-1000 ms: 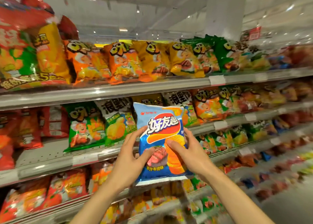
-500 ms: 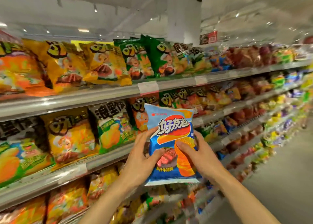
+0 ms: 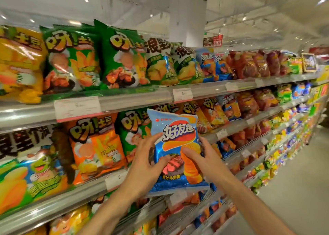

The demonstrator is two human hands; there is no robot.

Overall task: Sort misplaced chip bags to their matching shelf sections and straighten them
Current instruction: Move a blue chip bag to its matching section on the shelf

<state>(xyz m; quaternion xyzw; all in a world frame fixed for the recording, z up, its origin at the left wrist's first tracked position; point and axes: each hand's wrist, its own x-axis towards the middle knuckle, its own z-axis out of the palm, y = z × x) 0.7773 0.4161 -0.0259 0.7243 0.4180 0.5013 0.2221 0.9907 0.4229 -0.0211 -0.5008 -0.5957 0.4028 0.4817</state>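
Note:
I hold a blue chip bag (image 3: 175, 138) with red and orange print upright in front of the second shelf. My left hand (image 3: 146, 165) grips its left edge and my right hand (image 3: 204, 161) grips its right edge, thumbs on the front. Behind it stand green (image 3: 132, 133) and orange bags (image 3: 96, 145). Matching blue bags (image 3: 210, 65) stand on the top shelf to the right, and another blue bag (image 3: 229, 105) sits on the second shelf further right.
Long metal shelves (image 3: 124, 101) with price tags run from left to far right, packed with green, yellow, orange and red bags. A white pillar (image 3: 187, 21) rises behind the shelving. The aisle floor (image 3: 293, 190) lies at the right.
The view has shifted right along the aisle, so the shelf bags slid left. Both hands keep the blue bag in the same grip, now in front of the green and orange bags.

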